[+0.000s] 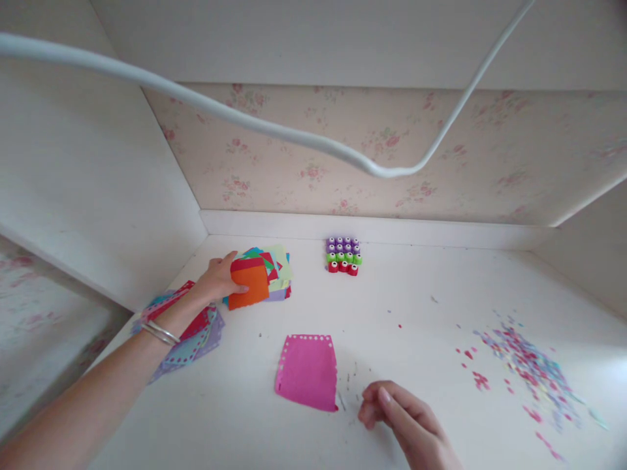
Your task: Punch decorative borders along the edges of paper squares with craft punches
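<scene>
My left hand (222,279), with silver bangles at the wrist, has its thumb on an orange paper square (251,287) and its fingers behind. A red sheet edge shows behind that square. The square lies over a pile of colored papers (279,264) at the back left. Under my left forearm is a fan of papers (189,352) with punched edges. A pink paper square (308,372) with holes along its edges lies alone in the middle. To its right, my right hand (399,414) is curled, fingertips close together, with nothing visible in it and not touching the pink paper.
Small craft punches (343,254) in purple, green and red stand in rows near the back edge. Punched paper bits (526,362) are scattered at the right. A white cable (294,135) hangs across the view. White panels and a floral wall (313,173) border the white table (401,313).
</scene>
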`<move>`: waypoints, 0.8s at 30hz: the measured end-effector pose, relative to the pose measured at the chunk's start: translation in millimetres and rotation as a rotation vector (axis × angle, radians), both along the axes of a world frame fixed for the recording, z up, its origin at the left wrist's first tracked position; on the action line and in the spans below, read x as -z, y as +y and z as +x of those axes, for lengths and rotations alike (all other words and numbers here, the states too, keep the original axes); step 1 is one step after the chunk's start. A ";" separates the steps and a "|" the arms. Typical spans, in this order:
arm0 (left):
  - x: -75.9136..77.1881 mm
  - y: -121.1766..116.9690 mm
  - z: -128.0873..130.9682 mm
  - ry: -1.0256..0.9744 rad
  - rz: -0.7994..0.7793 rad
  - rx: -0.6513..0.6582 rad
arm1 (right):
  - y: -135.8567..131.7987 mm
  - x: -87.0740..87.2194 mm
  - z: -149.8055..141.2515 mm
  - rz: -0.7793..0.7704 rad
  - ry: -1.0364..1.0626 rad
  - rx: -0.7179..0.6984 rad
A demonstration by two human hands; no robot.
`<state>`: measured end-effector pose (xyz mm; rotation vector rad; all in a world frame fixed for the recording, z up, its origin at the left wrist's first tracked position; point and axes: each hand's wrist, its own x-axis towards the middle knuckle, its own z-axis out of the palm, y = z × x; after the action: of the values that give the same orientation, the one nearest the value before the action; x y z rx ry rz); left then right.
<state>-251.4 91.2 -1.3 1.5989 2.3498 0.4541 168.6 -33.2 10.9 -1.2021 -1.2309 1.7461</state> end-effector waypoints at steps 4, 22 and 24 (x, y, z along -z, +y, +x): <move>-7.5 -2.4 -8.5 -0.150 0.031 -0.093 | 1.3 -1.3 -0.1 -0.013 0.008 -0.002; -10.6 14.4 -19.5 -0.198 0.140 -0.054 | 2.0 -2.8 -0.5 -0.024 0.007 -0.030; -8.3 18.2 -19.7 -0.163 0.136 -0.039 | 1.8 -2.8 -0.2 -0.026 0.005 -0.037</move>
<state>-271.1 109.4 6.9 1.5113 2.2740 0.7379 168.4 -31.3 13.7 -1.1960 -1.2384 1.7956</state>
